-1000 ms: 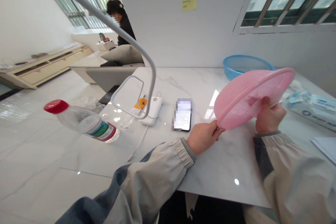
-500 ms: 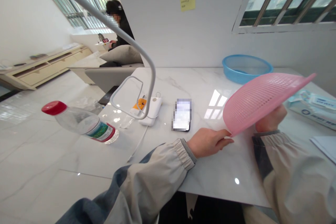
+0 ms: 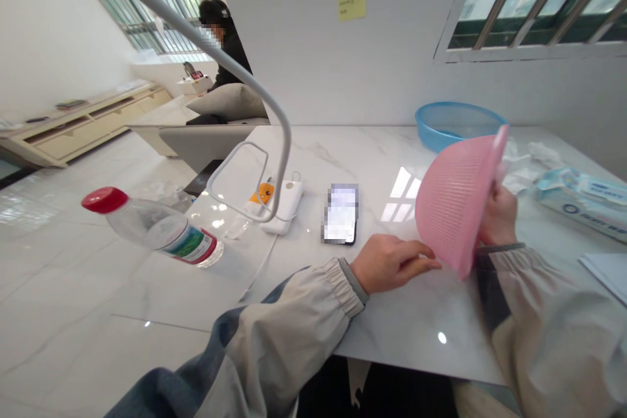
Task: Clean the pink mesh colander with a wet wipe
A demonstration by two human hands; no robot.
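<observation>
Pink strainer (image 3: 453, 199) held tilted on edge above the table (image 3: 392, 326) by right hand (image 3: 497, 219); left hand (image 3: 392, 261) loosely open, fingertips touching its lower rim.

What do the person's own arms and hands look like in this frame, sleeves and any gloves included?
Both hands are bare, with no gloves, rings or watch visible. The left hand comes out of a loose, pale beige jacket sleeve with a gathered elastic cuff and a blue-grey panel along the forearm. The right hand has the same beige sleeve, with a dark grey panel near the cuff.
</observation>
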